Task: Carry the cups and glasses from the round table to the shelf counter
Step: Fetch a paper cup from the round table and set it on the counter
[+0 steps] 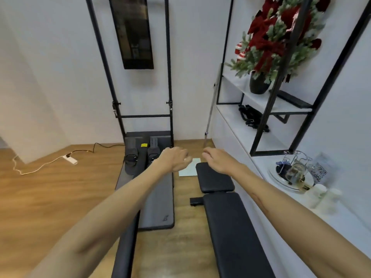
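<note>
Both my arms stretch forward over the floor with nothing in either hand. My left hand [174, 159] and my right hand [217, 159] hang side by side, fingers loosely curled downward. On the white shelf counter [341, 221] at the right stands a round tray [281, 182] with a wire rack and clear glasses [295, 172]. Two white cups [316, 194] stand just in front of the tray. The round table is out of view.
A black padded bench [228, 217] runs along the counter below my right arm. A grey exercise machine [154, 197] with black uprights stands by the far wall. A black vase of red flowers [259, 83] sits on an upper shelf. A white power strip [70, 159] lies on the wooden floor at left.
</note>
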